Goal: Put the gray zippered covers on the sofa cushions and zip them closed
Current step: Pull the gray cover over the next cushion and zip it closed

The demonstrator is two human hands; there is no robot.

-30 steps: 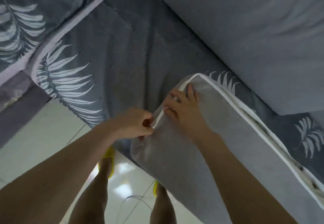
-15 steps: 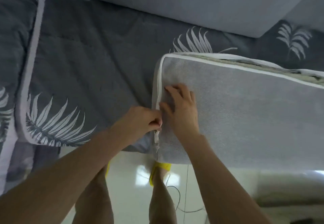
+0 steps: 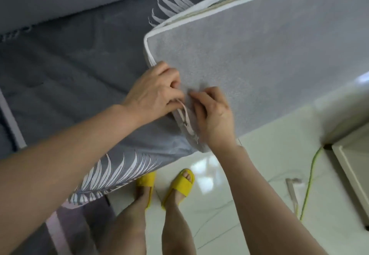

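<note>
Left hand (image 3: pixel 154 93): we grip the cover (image 3: pixel 269 55) by its white edge, fingers curled.
Right hand (image 3: pixel 214 115): we pinch the cover beside the zipper (image 3: pixel 186 120).
Cover: juts past the sofa (image 3: pixel 69 65).

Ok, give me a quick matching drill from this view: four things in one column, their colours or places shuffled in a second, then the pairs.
1 slippers
2 cable
3 cushion cover
4 zipper pull

A gray
B between left hand and right hand
C yellow
D green

Pairs: 1-C, 2-D, 3-A, 4-B
</note>
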